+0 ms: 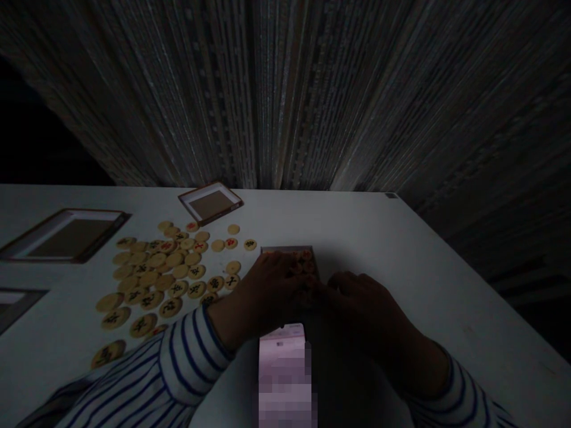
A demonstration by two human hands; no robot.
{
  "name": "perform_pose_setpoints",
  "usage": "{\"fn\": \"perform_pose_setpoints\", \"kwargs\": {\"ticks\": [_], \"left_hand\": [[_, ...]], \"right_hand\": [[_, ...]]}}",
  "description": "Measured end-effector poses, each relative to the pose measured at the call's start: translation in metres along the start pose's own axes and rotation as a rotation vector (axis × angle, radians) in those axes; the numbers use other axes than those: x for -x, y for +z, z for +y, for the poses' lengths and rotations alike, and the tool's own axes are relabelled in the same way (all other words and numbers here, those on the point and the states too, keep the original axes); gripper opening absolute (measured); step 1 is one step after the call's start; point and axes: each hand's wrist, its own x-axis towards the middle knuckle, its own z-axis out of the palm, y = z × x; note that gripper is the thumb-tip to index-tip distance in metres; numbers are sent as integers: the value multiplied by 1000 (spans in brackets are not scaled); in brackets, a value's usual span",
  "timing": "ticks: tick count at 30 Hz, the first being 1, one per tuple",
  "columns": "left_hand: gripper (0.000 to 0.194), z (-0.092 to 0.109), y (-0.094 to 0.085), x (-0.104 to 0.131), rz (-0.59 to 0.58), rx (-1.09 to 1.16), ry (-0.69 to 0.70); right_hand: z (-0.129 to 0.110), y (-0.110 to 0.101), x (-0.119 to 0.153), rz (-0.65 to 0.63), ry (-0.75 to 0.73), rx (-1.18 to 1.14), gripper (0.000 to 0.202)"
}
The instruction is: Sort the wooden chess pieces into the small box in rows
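A small shallow box stands on the white table in front of me. Xiangqi pieces with red characters lie inside it, in rows. Over the box's left part is my left hand, its fingers bent down among the pieces; whatever they grip is hidden. My right hand is at the box's right side with curled fingers, and the dim light hides what is in them. To the left spreads a loose heap of round wooden xiangqi pieces, some face up with black or red characters.
A shallow box lid or tray lies behind the heap. Farther left is a larger tray, and part of another tray shows at the left edge. A lit phone lies between my forearms. A striped curtain hangs behind the table.
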Motion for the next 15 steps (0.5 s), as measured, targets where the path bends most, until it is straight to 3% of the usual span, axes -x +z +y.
{"fn": "perform_pose_setpoints", "kwargs": {"ticks": [6, 15], "left_hand": [[29, 0, 0, 1, -20, -19, -3], [31, 2, 1, 1, -40, -25, -14]], "right_hand": [[-1, 0, -3, -34, 2, 16, 27], [-1, 2, -2, 19, -20, 38, 25]]}}
